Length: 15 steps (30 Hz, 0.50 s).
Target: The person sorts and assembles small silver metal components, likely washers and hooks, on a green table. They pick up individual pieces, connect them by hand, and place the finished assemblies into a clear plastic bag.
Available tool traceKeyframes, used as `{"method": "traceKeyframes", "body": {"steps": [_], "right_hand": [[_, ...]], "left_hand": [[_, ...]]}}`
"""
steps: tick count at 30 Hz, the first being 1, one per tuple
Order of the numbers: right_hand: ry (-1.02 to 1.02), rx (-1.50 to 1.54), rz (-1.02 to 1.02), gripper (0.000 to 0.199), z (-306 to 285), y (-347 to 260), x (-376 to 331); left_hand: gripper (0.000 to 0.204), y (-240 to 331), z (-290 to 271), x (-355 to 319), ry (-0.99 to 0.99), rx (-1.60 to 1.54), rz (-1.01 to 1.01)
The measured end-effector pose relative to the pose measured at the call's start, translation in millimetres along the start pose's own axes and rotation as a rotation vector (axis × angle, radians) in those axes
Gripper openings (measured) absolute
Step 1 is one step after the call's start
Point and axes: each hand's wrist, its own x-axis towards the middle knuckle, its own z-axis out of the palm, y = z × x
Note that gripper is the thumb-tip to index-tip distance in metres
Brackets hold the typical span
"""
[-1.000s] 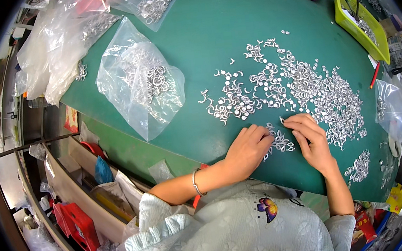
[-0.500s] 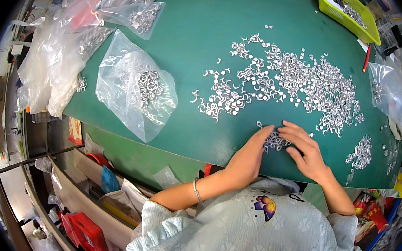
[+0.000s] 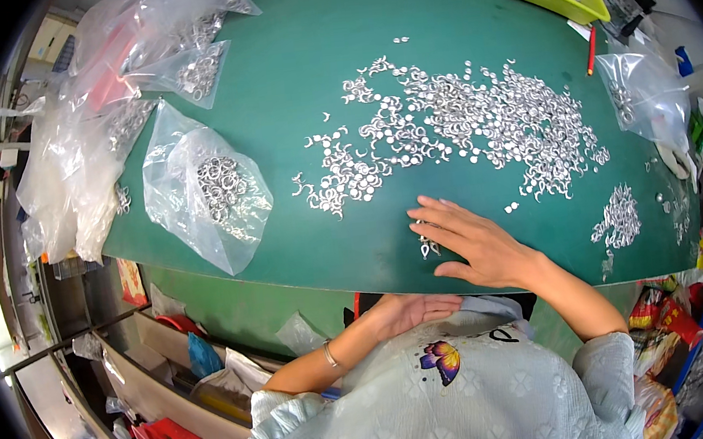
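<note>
My right hand [image 3: 479,245] lies over the green table near its front edge, fingers stretched and thumb apart. A few small silver metal pieces [image 3: 428,246] show beside its fingers and thumb; others may be hidden beneath the hand. Below the table's edge, close to my body, my left hand [image 3: 411,311] is turned palm up with its fingers extended, and nothing shows in it. Beyond the right hand spreads a large heap of silver crescent-shaped pieces and small round pieces [image 3: 528,122]. A smaller pile of silver pieces [image 3: 620,217] lies to the right.
On the left, a clear plastic bag [image 3: 178,177] holds silver rings, with more filled bags [image 3: 69,187] behind it. A yellow-green basket [image 3: 551,1] stands at the far right, near a red pencil [image 3: 591,51]. Another clear bag [image 3: 648,89] lies at the right. Open drawers [image 3: 182,388] sit lower left.
My left hand has drawn back from the small silver pieces to below the table's edge. My right hand has flattened over them. The whole view has shifted somewhat.
</note>
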Motion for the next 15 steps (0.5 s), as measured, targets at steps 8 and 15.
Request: {"method": "traceKeyframes", "body": {"steps": [8, 15], "right_hand": [[-0.03, -0.077, -0.168, 0.062, 24.2, -8.0, -13.9], [-0.073, -0.063, -0.253, 0.059, 48.6, -30.5, -52.2]], "left_hand": [[0.071, -12.7, 3.4, 28.2, -0.526, -0.602, 0.12], [0.055, -31.4, -24.6, 27.5, -0.395, -0.92, -0.059]]}}
